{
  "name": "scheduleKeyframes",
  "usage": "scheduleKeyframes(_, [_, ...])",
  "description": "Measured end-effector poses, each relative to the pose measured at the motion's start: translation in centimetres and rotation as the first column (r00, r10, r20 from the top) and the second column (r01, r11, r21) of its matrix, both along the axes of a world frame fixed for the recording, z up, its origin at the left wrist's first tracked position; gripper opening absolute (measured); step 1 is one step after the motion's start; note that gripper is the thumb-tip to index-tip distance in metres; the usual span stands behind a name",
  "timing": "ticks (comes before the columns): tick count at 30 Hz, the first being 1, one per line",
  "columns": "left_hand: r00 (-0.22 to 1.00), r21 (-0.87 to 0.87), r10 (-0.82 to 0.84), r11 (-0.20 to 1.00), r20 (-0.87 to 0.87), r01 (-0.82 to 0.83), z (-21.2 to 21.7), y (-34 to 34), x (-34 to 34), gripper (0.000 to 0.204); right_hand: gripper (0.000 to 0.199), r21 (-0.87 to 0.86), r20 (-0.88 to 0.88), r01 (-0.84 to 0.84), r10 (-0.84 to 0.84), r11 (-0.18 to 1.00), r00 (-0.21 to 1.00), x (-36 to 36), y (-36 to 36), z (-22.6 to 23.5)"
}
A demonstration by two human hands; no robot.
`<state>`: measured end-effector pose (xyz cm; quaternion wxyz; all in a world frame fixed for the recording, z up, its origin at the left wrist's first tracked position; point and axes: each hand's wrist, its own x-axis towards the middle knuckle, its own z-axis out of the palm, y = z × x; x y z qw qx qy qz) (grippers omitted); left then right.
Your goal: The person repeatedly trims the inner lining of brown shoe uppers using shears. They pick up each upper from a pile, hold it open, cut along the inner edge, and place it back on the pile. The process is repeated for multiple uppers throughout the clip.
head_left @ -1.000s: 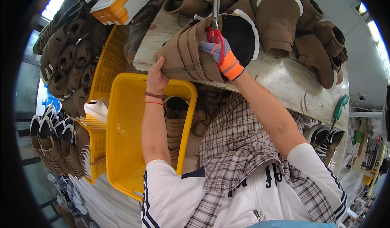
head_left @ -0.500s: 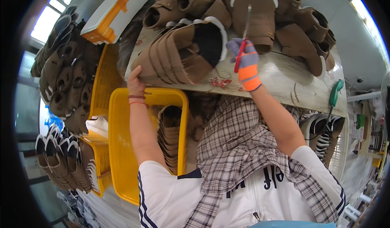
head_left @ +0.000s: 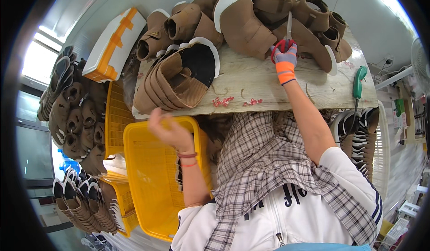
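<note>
My left hand, bare and blurred by motion, is in front of the table edge, above a yellow basket. Its fingers look loosely apart and hold nothing that I can see. Just beyond them a nested stack of brown shoe uppers with white edges and black lining lies on the table. In a grey and orange glove, my right hand is closed on red-handled scissors, blades pointing away from me. It rests beside a large brown upper and other loose ones.
More brown uppers pile along the table's far side. A green-handled tool lies at the right edge. The yellow basket stands below the left edge. Other filled baskets and a white foam box are farther left.
My left hand has let go of the nested stack and drawn back toward me; the stack now lies on the table. My right hand has shifted slightly, scissors still in it.
</note>
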<state>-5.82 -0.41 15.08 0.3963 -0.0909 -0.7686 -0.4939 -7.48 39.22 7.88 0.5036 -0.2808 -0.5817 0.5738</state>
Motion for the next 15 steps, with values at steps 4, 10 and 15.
scheduleKeyframes(4, [0.847,-0.270,-0.526,0.807,0.074,0.525,0.4,9.3,1.2,0.034,0.045,0.210,0.107,0.098,-0.123,0.973,0.987,-0.7,4.4,-3.7])
scheduleKeyframes(10, [0.829,-0.228,-0.483,0.806,0.283,0.547,-2.3,22.8,-2.5,0.087,0.032,-0.196,-0.239,-0.478,0.431,0.856,0.870,1.5,-2.4,1.6])
scheduleKeyframes(15, [0.931,-0.135,-0.329,0.927,0.159,0.351,-3.0,25.6,-6.0,0.083,0.034,-0.378,-0.070,-0.451,0.461,0.808,0.885,10.7,-5.5,3.3])
